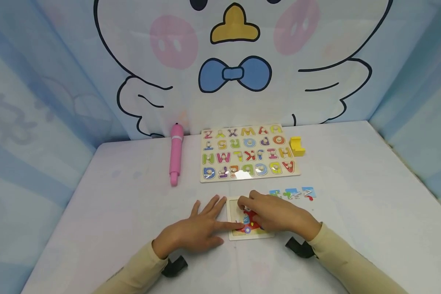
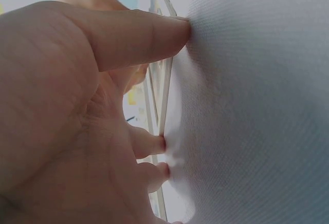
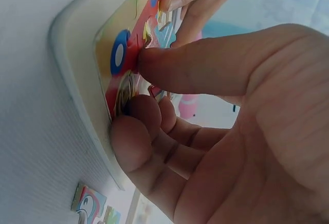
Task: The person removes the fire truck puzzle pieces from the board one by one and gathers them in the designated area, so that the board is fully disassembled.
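Note:
A small jigsaw puzzle in a pale wooden tray (image 1: 251, 237) lies on the table, showing a red vehicle with blue-rimmed wheels (image 3: 120, 55). Fingers spread, my left hand (image 1: 199, 229) rests at the tray's left side. Its index finger reaches over the rim and touches the picture; the thumb (image 2: 149, 36) touches the cloth. Over the tray's right part, my right hand (image 1: 275, 211) has bent fingers and pinches a puzzle piece (image 3: 156, 91) against the picture. That piece is mostly hidden by the fingers. Loose puzzle pieces (image 1: 292, 193) lie beyond the right hand.
Behind the tray lies a wooden alphabet board (image 1: 250, 179) with knobbed letters. A pink pen-shaped object (image 1: 176, 155) is to its left, a yellow block (image 1: 297, 146) to its right. A printed curtain (image 1: 235, 106) stands along the table's back edge.

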### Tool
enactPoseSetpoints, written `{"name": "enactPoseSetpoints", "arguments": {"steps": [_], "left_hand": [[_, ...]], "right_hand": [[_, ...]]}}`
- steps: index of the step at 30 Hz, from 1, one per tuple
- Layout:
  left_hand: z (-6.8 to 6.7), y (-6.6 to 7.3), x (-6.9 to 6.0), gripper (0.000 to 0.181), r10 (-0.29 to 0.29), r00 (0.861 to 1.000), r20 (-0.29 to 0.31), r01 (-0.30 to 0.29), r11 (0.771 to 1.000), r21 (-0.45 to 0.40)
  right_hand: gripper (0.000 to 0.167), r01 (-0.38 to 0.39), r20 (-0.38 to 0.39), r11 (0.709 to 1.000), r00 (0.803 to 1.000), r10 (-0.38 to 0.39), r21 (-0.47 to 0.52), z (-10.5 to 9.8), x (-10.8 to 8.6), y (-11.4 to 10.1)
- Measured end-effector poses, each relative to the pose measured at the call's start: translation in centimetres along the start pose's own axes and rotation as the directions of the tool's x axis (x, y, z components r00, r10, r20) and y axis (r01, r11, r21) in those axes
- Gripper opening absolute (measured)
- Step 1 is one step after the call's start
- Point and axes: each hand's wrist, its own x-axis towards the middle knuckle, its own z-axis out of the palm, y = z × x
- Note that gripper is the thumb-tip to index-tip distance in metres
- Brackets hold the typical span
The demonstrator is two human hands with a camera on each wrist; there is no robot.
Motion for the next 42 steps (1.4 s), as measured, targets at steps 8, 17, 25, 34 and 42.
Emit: {"name": "enactPoseSetpoints", "arguments": {"steps": [8, 17, 25, 34, 42], "left_hand": [[0.1, -0.1, 0.0, 0.060, 0.008, 1.000, -0.004, -0.008, 1.000, 0.004], [0.2, -0.3, 0.0, 0.060, 0.018, 1.000, -0.011, -0.018, 1.000, 0.005], [0.2, -0.4, 0.0, 0.061, 0.025, 1.000, -0.011, -0.025, 1.000, 0.006], [0.1, -0.1, -0.1, 0.061, 0.002, 1.000, -0.007, -0.002, 1.000, 0.003], [0.2, -0.1, -0.3, 0.060, 0.022, 0.999, -0.035, -0.023, 1.000, -0.008]], "right_hand": [[0.026, 0.035, -0.022, 0.998, 0.999, -0.034, 0.044, 0.2, 0.2, 0.2], [0.014, 0.084, -0.038, 0.988, 0.996, -0.080, 0.129, -0.3, 0.4, 0.1], [0.012, 0.135, -0.093, 0.971, 0.989, -0.118, 0.197, -2.7, -0.8, 0.3], [0.016, 0.007, -0.199, 0.985, 0.980, 0.028, 0.173, -6.2, -4.9, 3.5], [0.017, -0.104, -0.084, 0.972, 0.989, 0.125, 0.213, -5.9, -7.9, 6.5]]}}
